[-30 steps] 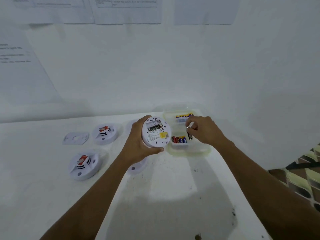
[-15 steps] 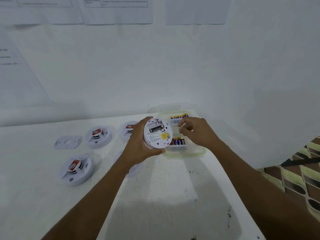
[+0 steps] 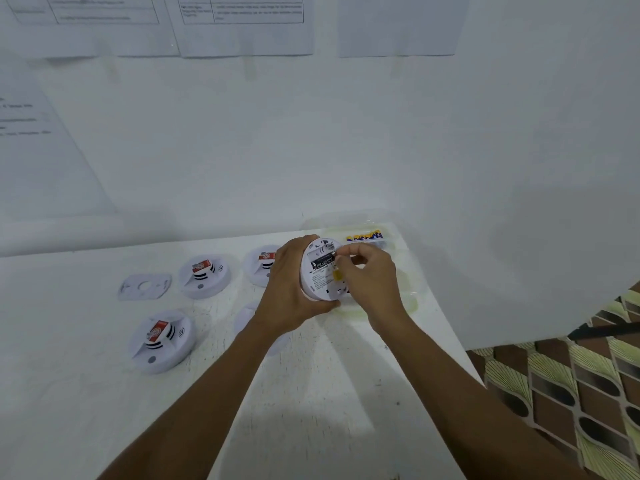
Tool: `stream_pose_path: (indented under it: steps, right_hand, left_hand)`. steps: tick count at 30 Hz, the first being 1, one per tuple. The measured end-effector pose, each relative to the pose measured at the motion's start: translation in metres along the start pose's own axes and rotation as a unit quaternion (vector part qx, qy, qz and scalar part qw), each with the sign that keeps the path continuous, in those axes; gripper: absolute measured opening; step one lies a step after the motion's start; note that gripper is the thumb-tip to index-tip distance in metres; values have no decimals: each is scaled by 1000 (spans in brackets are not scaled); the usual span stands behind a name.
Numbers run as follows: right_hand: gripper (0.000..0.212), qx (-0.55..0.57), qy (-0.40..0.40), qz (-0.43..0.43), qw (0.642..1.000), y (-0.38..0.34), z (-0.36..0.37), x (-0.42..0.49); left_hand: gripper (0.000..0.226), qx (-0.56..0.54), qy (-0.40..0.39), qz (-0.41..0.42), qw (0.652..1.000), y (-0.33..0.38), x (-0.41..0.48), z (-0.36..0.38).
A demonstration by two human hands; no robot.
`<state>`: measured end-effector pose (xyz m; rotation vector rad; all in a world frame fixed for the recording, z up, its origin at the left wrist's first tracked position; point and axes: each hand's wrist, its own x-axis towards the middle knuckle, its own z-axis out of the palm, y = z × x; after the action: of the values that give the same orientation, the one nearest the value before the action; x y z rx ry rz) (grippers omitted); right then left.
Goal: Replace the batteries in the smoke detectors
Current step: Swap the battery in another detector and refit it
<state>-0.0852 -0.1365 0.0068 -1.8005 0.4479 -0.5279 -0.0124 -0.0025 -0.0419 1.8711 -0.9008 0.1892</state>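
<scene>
My left hand [image 3: 289, 289] grips a round white smoke detector [image 3: 320, 280], tilted so its open back faces me. A black battery [image 3: 323, 262] lies in its compartment. My right hand [image 3: 367, 278] has its fingers curled at the battery's right end, pinching it with thumb and forefinger. Behind the hands a clear plastic tray [image 3: 398, 271] holds several batteries [image 3: 365, 236] at its far end.
Three more smoke detectors lie face up on the white table: one near left [image 3: 161, 341], one further back [image 3: 205, 276], one behind my left hand [image 3: 259, 265]. A flat mounting plate [image 3: 145, 286] lies far left. The table's right edge [image 3: 460, 344] drops to a patterned floor.
My right hand left the battery tray and moved left onto the detector's back, now pinching the battery there. The left hand kept hold of the detector.
</scene>
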Motion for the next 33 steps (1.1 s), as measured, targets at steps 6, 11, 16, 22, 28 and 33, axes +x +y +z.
stream_pose_path:
  steps: [6,11,16,22,28,33]
  right_hand:
    - [11,25,7,34,999,-7,6,-1]
    - [7,58,9,46,997,-6,9,-2]
    - [9,13,63,-55,996,-10,10,-3]
    - [14,39,38,-91,994,-10,-12,15]
    - [15,-229,-107,-30,967,27,-68,59]
    - [17,-393,-184,4,901,44,-57,71]
  left_hand:
    - [81,-29,8,-2,1000,-1,-3,-1]
    - [87,-24,21,-12,999,-6,0,-5]
    - [78,-38,19,-20,999,-11,1,2]
    - [94,-18,28,-16,999,-6,1,-4]
    - [103,-9,29,-31,999,-16,-4,-16]
    - [100,-18,14,-19,1000,-8,2,-9]
